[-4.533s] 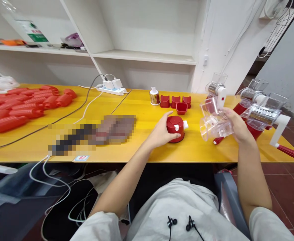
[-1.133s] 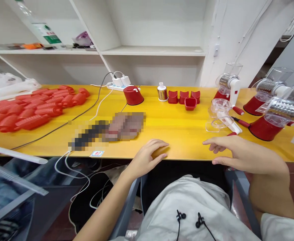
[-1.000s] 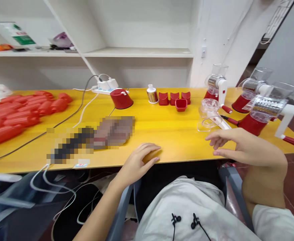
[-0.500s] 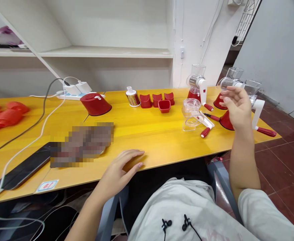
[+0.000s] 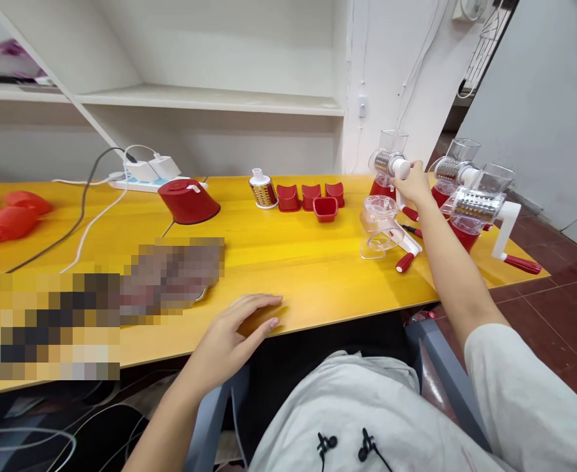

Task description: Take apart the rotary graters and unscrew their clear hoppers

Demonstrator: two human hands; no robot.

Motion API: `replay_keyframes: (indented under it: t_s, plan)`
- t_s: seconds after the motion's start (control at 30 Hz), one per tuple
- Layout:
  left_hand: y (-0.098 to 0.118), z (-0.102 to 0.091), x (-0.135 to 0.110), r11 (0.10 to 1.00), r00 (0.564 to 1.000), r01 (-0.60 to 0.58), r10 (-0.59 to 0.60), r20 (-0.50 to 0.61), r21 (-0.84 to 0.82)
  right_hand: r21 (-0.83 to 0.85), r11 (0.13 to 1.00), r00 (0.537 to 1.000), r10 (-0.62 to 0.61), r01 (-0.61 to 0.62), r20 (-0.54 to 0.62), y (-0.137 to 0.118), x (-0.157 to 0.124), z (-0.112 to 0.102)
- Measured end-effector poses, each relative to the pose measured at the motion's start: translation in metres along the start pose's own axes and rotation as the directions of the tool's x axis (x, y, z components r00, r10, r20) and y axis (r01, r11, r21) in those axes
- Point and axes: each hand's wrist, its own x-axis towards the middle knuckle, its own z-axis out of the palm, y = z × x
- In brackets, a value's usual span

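Observation:
My right hand (image 5: 414,185) is on the white arm of a rotary cheese grater (image 5: 387,164), the nearest of several with red bases and clear hoppers. My left hand (image 5: 242,316) rests empty on the front edge of the yellow table (image 5: 318,262), fingers slightly apart. Right of my forearm stands another grater (image 5: 473,206) with a white frame and red crank handle. A loose clear hopper (image 5: 379,226) with a white part lies left of it. Along the back are a red lidded cup (image 5: 189,201), a metal grating drum (image 5: 263,191), and red holders (image 5: 301,196).
A power strip (image 5: 141,176) with white chargers and cables lies at the back left. Red moulded parts (image 5: 8,221) sit at the far left. Pixelated patches (image 5: 170,275) hide part of the table front. White shelves (image 5: 210,98) stand behind, with a red-tiled floor (image 5: 558,308) to the right.
My right hand has come down from the air and forward onto the nearest grater. My left hand has stayed at the table edge. The view has turned slightly left.

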Motion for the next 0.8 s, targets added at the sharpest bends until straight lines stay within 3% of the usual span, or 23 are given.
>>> replay_keyframes:
  t_s: [0.27, 0.5, 0.67, 0.8]
  plan:
    - [0.000, -0.001, 0.000, 1.000, 1.000, 0.012, -0.012, -0.010, -0.004, -0.022, 0.999, 0.999, -0.031, 0.030, -0.041, 0.004, -0.008, 0.011]
    - [0.000, 0.001, 0.000, 1.000, 1.000, 0.004, -0.004, -0.020, -0.006, -0.022, 0.999, 0.997, -0.042, 0.041, -0.065, 0.000, -0.013, 0.006]
    - [0.000, 0.000, 0.000, 1.000, 1.000, -0.003, 0.003, -0.017, 0.007, -0.015, 0.991, 0.985, -0.133, 0.132, -0.113, -0.010, -0.005, -0.006]
    - [0.002, -0.001, 0.001, 1.000, 1.000, -0.011, 0.011, -0.009, 0.028, -0.005, 0.965, 0.949, -0.257, 0.261, -0.181, -0.023, 0.008, -0.016]
